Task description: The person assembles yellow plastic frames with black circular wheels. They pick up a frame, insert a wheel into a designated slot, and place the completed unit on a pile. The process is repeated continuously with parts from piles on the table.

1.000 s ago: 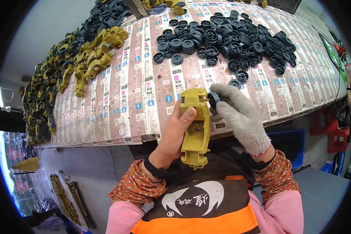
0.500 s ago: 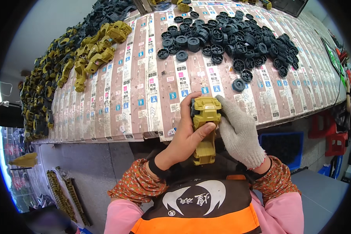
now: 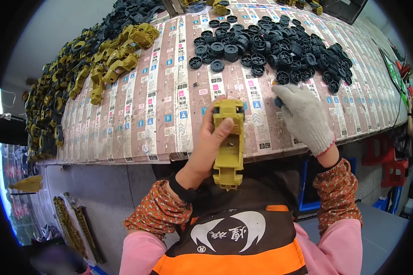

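My bare left hand point(image 3: 207, 145) is closed around a yellow plastic toy vehicle body point(image 3: 229, 158), its thumb pressed on the upper part. The body is held upright over the table's front edge, its hollow side toward me. Dark wheel parts show at its upper end. Out on the table, my right hand point(image 3: 305, 114), in a pale knitted glove, has its fingertips closed on a black toy wheel point(image 3: 278, 102). Most of that wheel is hidden under the glove. Just beyond lies a heap of black toy wheels point(image 3: 284, 48).
Yellow vehicle bodies point(image 3: 119, 52) lie in a long pile at the table's left, beside darker parts. The table point(image 3: 160, 133) has a patterned covering. Below its right side are a blue bin point(image 3: 304, 185) and red stools point(image 3: 393, 172). A dark box point(image 3: 342, 9) stands at the far right.
My right hand has left the vehicle body and moved forward and right to the loose wheel. My left hand has shifted slightly left with the body, whose hollow side now faces up toward me.
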